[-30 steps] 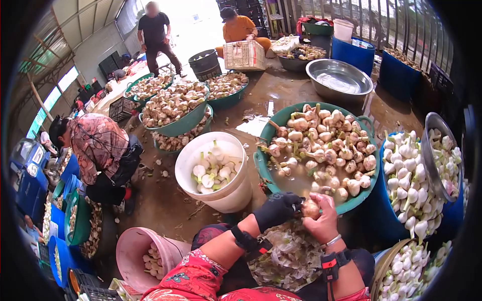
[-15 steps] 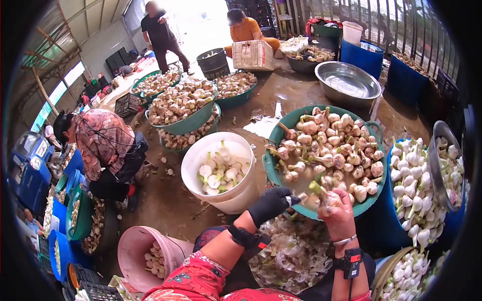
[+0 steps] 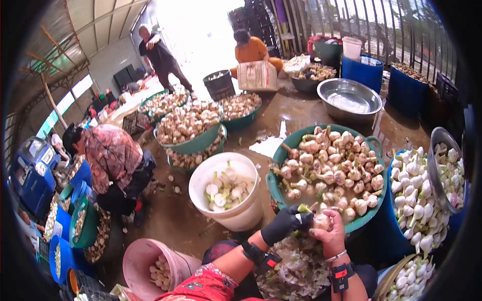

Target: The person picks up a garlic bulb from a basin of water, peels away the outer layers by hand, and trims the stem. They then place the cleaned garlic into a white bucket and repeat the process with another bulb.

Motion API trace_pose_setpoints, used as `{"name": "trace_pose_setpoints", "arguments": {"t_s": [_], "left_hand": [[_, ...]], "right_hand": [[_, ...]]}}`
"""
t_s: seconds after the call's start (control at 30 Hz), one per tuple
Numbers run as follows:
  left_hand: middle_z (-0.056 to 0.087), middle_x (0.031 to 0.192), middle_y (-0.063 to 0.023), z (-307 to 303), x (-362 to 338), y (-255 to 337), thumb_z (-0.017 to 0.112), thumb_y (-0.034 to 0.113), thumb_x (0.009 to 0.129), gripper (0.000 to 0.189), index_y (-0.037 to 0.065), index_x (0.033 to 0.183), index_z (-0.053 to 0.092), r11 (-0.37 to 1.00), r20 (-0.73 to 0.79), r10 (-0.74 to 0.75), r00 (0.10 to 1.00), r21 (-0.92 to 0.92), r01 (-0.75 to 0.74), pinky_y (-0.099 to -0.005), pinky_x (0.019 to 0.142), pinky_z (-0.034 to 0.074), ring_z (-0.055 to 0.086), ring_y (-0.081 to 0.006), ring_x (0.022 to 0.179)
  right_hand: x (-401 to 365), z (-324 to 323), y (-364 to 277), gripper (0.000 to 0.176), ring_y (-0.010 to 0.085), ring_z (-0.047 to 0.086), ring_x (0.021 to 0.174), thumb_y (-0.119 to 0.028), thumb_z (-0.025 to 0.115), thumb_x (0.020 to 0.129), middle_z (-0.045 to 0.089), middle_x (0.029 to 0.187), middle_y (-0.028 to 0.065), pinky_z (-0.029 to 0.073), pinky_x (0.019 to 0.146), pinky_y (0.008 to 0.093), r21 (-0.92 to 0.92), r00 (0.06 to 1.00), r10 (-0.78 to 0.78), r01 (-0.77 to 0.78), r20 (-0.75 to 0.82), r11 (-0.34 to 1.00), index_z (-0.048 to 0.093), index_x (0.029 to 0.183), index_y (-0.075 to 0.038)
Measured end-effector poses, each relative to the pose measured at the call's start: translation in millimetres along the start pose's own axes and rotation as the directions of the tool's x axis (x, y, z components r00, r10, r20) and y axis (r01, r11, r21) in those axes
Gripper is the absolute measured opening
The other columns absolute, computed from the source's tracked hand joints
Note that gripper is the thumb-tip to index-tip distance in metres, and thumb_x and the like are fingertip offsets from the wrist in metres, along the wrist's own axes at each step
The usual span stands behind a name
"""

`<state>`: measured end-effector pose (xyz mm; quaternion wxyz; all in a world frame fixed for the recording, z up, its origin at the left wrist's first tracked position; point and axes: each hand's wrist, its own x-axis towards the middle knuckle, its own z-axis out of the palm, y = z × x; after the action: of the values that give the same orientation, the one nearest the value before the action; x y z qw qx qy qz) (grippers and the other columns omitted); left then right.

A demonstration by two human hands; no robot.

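My right hand (image 3: pixel 332 236), bare, is wrapped round a garlic bulb (image 3: pixel 321 221) at the near rim of a green tub (image 3: pixel 272 188). My left hand (image 3: pixel 285 227), in a black glove, is closed against the bulb's left side by a green stem end (image 3: pixel 304 207). A small pale band shows at the left fingers; I cannot make out what it is. Unpeeled garlic bulbs (image 3: pixel 339 163) lie in murky water inside the tub. Below my hands is a heap of papery garlic skins (image 3: pixel 293 268).
A white bucket (image 3: pixel 241 220) with peeled garlic stands left of the tub; a pink bucket (image 3: pixel 135 261) is nearer. On the right, a blue barrel (image 3: pixel 399 233) is full of white garlic. A metal basin (image 3: pixel 329 108) is behind. Several people (image 3: pixel 113 155) are farther off.
My hands have come together at the garlic bulb, the left moving right and both lower in view. The whole scene has shifted slightly as the camera moved.
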<state>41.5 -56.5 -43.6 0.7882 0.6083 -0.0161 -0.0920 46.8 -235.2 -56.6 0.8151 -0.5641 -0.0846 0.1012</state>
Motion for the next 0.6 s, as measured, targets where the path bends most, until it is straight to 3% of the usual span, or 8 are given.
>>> {"name": "trace_pose_setpoints", "arguments": {"t_s": [0.07, 0.13, 0.2, 0.27, 0.33, 0.4, 0.5, 0.6], "left_hand": [[0.06, 0.079, 0.0023, -5, 0, -3, 0.065, 0.02, 0.088, 0.017, 0.006, 0.096, 0.064, 0.996, 0.051, 0.058, 0.997, 0.062, -0.061, -0.022, 0.062, 0.044, 0.054, -0.0061, 0.07], [0.06, 0.079, 0.0023, 2, -1, 2, 0.064, 0.018, 0.087, 0.016, 0.006, 0.096, 0.064, 0.992, 0.039, -0.012, 0.999, -0.124, 0.017, -0.0221, 0.062, 0.044, 0.053, -0.0061, 0.069], [0.063, 0.095, -0.0005, -12, 7, -17, 0.059, 0.008, 0.087, 0.021, 0.002, 0.107, 0.062, 0.995, 0.141, -0.018, 0.99, -0.099, 0.032, -0.0246, 0.079, 0.047, 0.058, -0.0078, 0.087], [0.063, 0.092, -0.0003, -13, 8, -20, 0.06, 0.012, 0.089, 0.02, 0.002, 0.106, 0.062, 0.996, 0.098, 0.03, 0.995, -0.083, -0.022, -0.0237, 0.075, 0.048, 0.058, -0.0073, 0.082], [0.062, 0.089, -0.0001, -6, 3, -2, 0.062, 0.016, 0.088, 0.021, 0.003, 0.105, 0.062, 0.97, 0.06, -0.113, 0.992, -0.21, 0.124, -0.0232, 0.07, 0.048, 0.058, -0.0072, 0.078], [0.063, 0.087, -0.0001, -5, 2, -1, 0.064, 0.019, 0.087, 0.022, 0.004, 0.103, 0.062, 0.971, 0.043, -0.113, 0.993, -0.206, 0.119, -0.0234, 0.067, 0.048, 0.059, -0.0076, 0.075], [0.059, 0.071, -0.0012, -2, 5, -4, 0.065, 0.017, 0.086, 0.015, 0.004, 0.092, 0.061, 0.985, -0.109, -0.032, 0.994, -0.171, 0.013, -0.025, 0.053, 0.044, 0.053, -0.0083, 0.059], [0.059, 0.071, -0.0021, -12, 3, -6, 0.065, 0.015, 0.085, 0.013, 0.003, 0.091, 0.061, 0.994, -0.076, 0.063, 0.995, -0.086, -0.069, -0.0253, 0.054, 0.045, 0.055, -0.0092, 0.06]], "right_hand": [[-3, 5, -8, 0.059, 0.0141, 0.061, 0.088, 0.002, 0.073, 0.065, 0.06, 0.101, 0.0056, 0.052, 0.078, 0.0278, -0.005, 1.0, 0.002, -0.002, 0.015, 1.0, 0.047, 0.118, -0.005], [-1, 0, -6, 0.058, 0.015, 0.06, 0.091, 0.001, 0.069, 0.067, 0.058, 0.105, 0.0071, 0.052, 0.079, 0.0282, 0.087, 1.0, 0.006, -0.006, 0.001, 0.996, 0.046, 0.12, -0.004], [-1, 0, -12, 0.059, 0.0166, 0.058, 0.095, 0.003, 0.066, 0.068, 0.056, 0.108, 0.0077, 0.051, 0.082, 0.0286, 0.022, 0.999, 0.029, -0.03, 0.023, 0.999, 0.045, 0.122, -0.004], [1, 0, -6, 0.061, 0.0171, 0.058, 0.097, 0.005, 0.066, 0.067, 0.055, 0.11, 0.0074, 0.05, 0.084, 0.0287, -0.047, 1.0, -0.018, 0.018, 0.0, 0.999, 0.045, 0.124, -0.004], [1, 3, -6, 0.063, 0.017, 0.056, 0.1, 0.007, 0.067, 0.067, 0.054, 0.112, 0.0066, 0.049, 0.086, 0.029, -0.103, 0.998, -0.06, 0.058, -0.014, 0.993, 0.044, 0.125, -0.005], [1, 9, -6, 0.063, 0.0169, 0.056, 0.1, 0.007, 0.067, 0.067, 0.054, 0.113, 0.0064, 0.049, 0.086, 0.0292, -0.129, 0.996, -0.084, 0.083, -0.001, 0.988, 0.044, 0.125, -0.005], [4, 4, 6, 0.062, 0.0173, 0.056, 0.1, 0.006, 0.066, 0.068, 0.054, 0.112, 0.0067, 0.049, 0.086, 0.0291, -0.19, 0.988, -0.146, 0.152, 0.043, 0.97, 0.044, 0.124, -0.005], [4, 11, 6, 0.06, 0.0179, 0.056, 0.101, 0.005, 0.065, 0.069, 0.055, 0.113, 0.0074, 0.05, 0.085, 0.0296, -0.043, 1.0, -0.012, 0.013, 0.012, 0.999, 0.044, 0.124, -0.006]]}}
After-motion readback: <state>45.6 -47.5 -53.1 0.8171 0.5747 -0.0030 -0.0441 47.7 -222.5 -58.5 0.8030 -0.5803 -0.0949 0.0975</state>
